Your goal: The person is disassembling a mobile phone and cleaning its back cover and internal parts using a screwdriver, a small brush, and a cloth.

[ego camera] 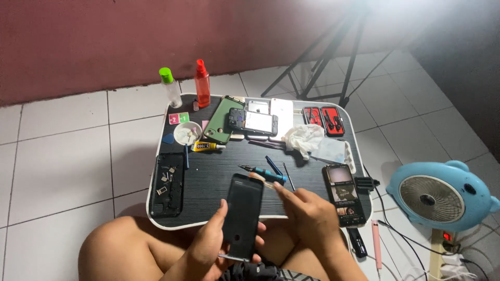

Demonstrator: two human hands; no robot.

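Down low, the left hand (211, 244) is wrapped around a flat black phone screen panel (243, 215), with the thumb on its left edge and the fingers curled behind it. The panel is tilted up over the near edge of the small black counter (219, 174), just above the person's lap. The right hand (307, 213) is mostly closed, and its fingertips pinch something thin right at the panel's top right corner; what it is cannot be told. Just past that corner lies a blue-handled screwdriver (265, 173). A lit phone (344, 193) lies to the right. A black phone frame with small parts (167, 191) lies to the left. A round blue fan (435, 196) stands on the floor.
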